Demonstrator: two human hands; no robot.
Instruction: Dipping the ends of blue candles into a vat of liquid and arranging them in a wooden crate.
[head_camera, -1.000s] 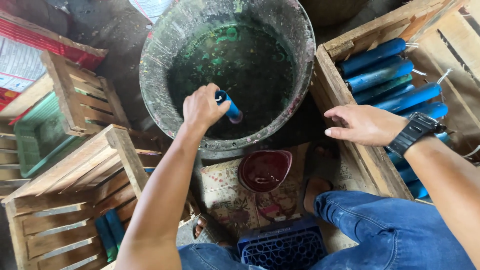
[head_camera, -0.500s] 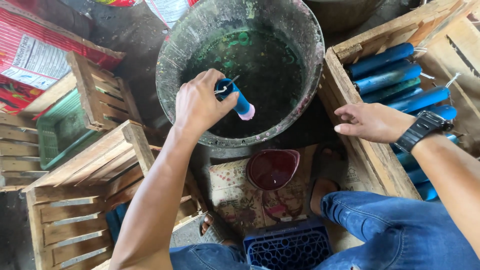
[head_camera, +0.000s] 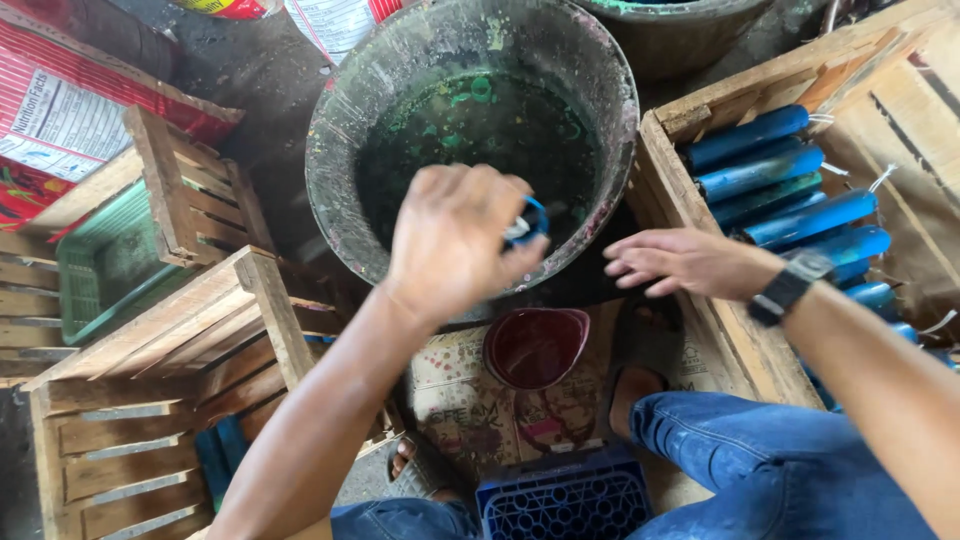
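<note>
My left hand (head_camera: 455, 240) is closed around a short blue candle (head_camera: 528, 222), held over the near rim of a big round vat (head_camera: 340, 120) of dark green liquid. Only the candle's blue and pale end shows past my fingers. My right hand (head_camera: 680, 262), with a dark watch on the wrist, hovers open and empty beside the vat, at the corner of a wooden crate (head_camera: 690, 200). Several long blue candles (head_camera: 770, 170) with white wicks lie side by side in that crate.
A dark red bowl (head_camera: 535, 345) sits on printed paper below the vat. Two wooden slat crates (head_camera: 190, 340) stand at left, one holding a green basket (head_camera: 110, 260). A blue plastic crate (head_camera: 565, 500) is by my knees in blue jeans; a second vat (head_camera: 680, 25) is behind.
My left hand has drawn the blue candle back from over the liquid toward the vat's near rim. My right hand has slid left from the crate's edge toward it.
</note>
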